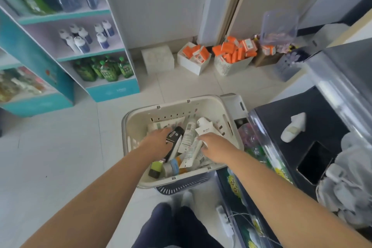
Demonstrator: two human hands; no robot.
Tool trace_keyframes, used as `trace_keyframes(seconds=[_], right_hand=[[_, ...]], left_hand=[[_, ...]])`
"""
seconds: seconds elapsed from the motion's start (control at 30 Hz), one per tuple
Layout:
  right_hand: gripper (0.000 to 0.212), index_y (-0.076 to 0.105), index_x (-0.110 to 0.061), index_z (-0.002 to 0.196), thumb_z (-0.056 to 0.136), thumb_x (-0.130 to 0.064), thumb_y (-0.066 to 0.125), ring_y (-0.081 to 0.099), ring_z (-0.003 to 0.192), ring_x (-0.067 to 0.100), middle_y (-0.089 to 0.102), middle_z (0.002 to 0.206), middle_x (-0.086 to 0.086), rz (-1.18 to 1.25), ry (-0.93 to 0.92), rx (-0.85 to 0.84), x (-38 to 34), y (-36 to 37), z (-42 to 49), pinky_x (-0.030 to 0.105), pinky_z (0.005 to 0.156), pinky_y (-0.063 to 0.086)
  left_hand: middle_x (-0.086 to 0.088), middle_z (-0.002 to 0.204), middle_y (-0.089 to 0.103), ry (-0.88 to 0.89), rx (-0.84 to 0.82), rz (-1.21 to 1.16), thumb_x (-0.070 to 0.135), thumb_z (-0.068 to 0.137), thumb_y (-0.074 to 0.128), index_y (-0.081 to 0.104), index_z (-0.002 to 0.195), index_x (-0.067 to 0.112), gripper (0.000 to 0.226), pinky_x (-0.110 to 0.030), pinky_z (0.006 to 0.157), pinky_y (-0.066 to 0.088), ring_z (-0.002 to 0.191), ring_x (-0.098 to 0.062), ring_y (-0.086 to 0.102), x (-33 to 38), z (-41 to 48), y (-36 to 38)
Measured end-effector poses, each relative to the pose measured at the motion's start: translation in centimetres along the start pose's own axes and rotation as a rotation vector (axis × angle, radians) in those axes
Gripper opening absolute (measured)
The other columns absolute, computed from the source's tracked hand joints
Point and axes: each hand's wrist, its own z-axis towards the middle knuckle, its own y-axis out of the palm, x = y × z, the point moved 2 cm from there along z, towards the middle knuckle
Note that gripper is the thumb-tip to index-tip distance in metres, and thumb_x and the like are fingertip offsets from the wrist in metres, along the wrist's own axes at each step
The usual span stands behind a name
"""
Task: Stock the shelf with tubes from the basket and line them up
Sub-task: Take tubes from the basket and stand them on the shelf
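Both hands down in cream basket (128,127), which sits on floor just ahead of person's knees, on top of a dark slatted bin (181,188). Left hand (158,141) lies over black tube (174,137), fingers curled across its upper half, gripping it. Black tube long axis diagonal: far end toward upper right, near end toward lower left; can't tell which end is the cap. Right hand (215,147) has fingers bent down into the white tubes, tips touching a white tube (194,150) lying slanted under it; pinch closed or not, cannot tell. Another white tube (189,134) between the hands points nearly straight away, narrow end far, flat crimp near. More tubes heaped loose, mixed directions; short green one (156,167) at near edge. Shelf (90,56) at left, well apart from basket, holds white-capped bottles (80,40) and green pouches (104,68)
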Motion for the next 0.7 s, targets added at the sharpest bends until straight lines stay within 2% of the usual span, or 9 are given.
trace_keyframes(seconds=[0.17, 0.27, 0.37, 0.43, 0.5, 0.6, 0.7], right_hand=[[0.05, 0.047, -0.027, 0.142, 0.094, -0.013, 0.056, 0.052, 0.122, 0.026, 0.041, 0.145, 0.002, -0.024, -0.008, -0.104, 1.2, 4.0, 3.0, 0.041, 0.1, 0.046], [0.061, 0.047, -0.03, 0.142, 0.089, -0.002, 0.057, 0.045, 0.129, 0.026, 0.03, 0.153, 0.0, -0.041, -0.011, -0.126, 1.2, 5.8, 4.5, 0.042, 0.105, 0.043], [0.065, 0.044, -0.032, 0.143, 0.089, 0.002, 0.053, 0.034, 0.134, 0.031, 0.019, 0.16, 0.0, -0.098, -0.044, -0.159, 1.0, 6.5, 5.7, 0.045, 0.107, 0.038], [0.062, 0.045, -0.034, 0.142, 0.09, -0.001, 0.054, 0.035, 0.131, 0.032, 0.021, 0.159, -0.001, -0.126, -0.058, -0.147, 1.1, 6.6, 6.2, 0.046, 0.105, 0.039], [0.055, 0.049, -0.034, 0.139, 0.093, -0.005, 0.053, 0.037, 0.128, 0.032, 0.025, 0.158, -0.002, -0.112, -0.072, -0.119, 1.4, 6.4, 6.3, 0.046, 0.103, 0.04], [0.042, 0.059, -0.033, 0.129, 0.095, -0.009, 0.05, 0.04, 0.129, 0.029, 0.031, 0.156, -0.007, -0.011, -0.095, -0.073, 2.1, 6.0, 6.3, 0.045, 0.103, 0.04], [0.041, 0.063, -0.031, 0.125, 0.095, -0.007, 0.051, 0.041, 0.132, 0.022, 0.033, 0.155, -0.01, 0.153, -0.109, -0.061, 2.9, 5.5, 6.1, 0.041, 0.107, 0.039]], left_hand=[[-0.008, 0.143, 0.047, 0.033, -0.157, 0.029, 0.023, 0.098, 0.046, 0.029, 0.151, 0.025, 0.055, -0.035, 0.089, 0.047, 0.115, -0.029, 0.057, 0.0, 3.2, 3.4], [-0.008, 0.14, 0.05, 0.079, -0.231, 0.077, 0.018, 0.098, 0.044, 0.033, 0.148, 0.025, 0.051, -0.034, 0.086, 0.048, 0.113, -0.028, 0.058, -0.1, 5.0, 4.7], [-0.008, 0.137, 0.053, 0.091, -0.219, 0.066, 0.014, 0.097, 0.045, 0.04, 0.142, 0.021, 0.046, -0.035, 0.094, 0.048, 0.118, -0.026, 0.055, -0.2, 7.1, 5.2], [-0.007, 0.141, 0.048, 0.111, -0.195, 0.068, 0.007, 0.095, 0.045, 0.041, 0.143, 0.023, 0.051, -0.034, 0.098, 0.044, 0.124, -0.026, 0.05, -0.2, 8.5, 5.8], [-0.006, 0.146, 0.038, 0.174, -0.212, 0.137, 0.001, 0.091, 0.047, 0.037, 0.146, 0.026, 0.061, -0.038, 0.102, 0.042, 0.129, -0.028, 0.043, 0.2, 9.5, 6.5], [-0.007, 0.15, 0.026, 0.238, -0.21, 0.39, 0.015, 0.09, 0.057, 0.022, 0.15, 0.033, 0.072, -0.047, 0.109, 0.033, 0.134, -0.031, 0.031, 1.2, 10.3, 7.7], [-0.013, 0.154, 0.016, 0.24, -0.15, 0.541, 0.023, 0.087, 0.063, 0.013, 0.149, 0.035, 0.08, -0.051, 0.112, 0.023, 0.139, -0.035, 0.021, 2.6, 11.2, 8.6]])
